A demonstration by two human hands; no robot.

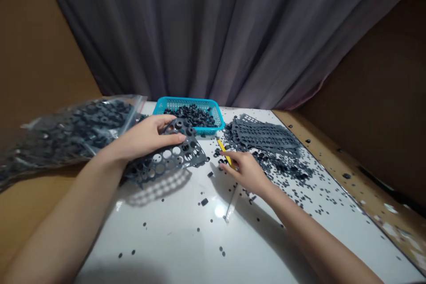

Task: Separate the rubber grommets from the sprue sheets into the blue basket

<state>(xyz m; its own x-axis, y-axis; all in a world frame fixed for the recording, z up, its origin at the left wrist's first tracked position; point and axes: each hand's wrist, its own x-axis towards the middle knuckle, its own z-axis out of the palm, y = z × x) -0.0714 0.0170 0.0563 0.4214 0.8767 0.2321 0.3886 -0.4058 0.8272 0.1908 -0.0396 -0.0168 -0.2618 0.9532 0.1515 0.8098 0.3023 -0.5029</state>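
Observation:
My left hand (pixel 144 139) grips a dark grey rubber sheet (pixel 166 157) full of round holes, thumb on top, holding it tilted just above the white table (pixel 173 235). A few black rings still sit in the sheet's far edge. My right hand (pixel 248 173) rests on the table to the right of the sheet, fingers curled around a yellow-handled tool (pixel 223 151) whose tip points toward the basket. A blue plastic basket (pixel 189 104) behind both hands holds a heap of black rubber rings.
A clear plastic bag (pixel 66 131) of dark sheets lies at the left. A stack of punched-out grey sheets (pixel 262 135) sits at the right, with many small black scraps scattered around. A thin white stick (pixel 230 207) lies under my right wrist. A grey curtain hangs behind.

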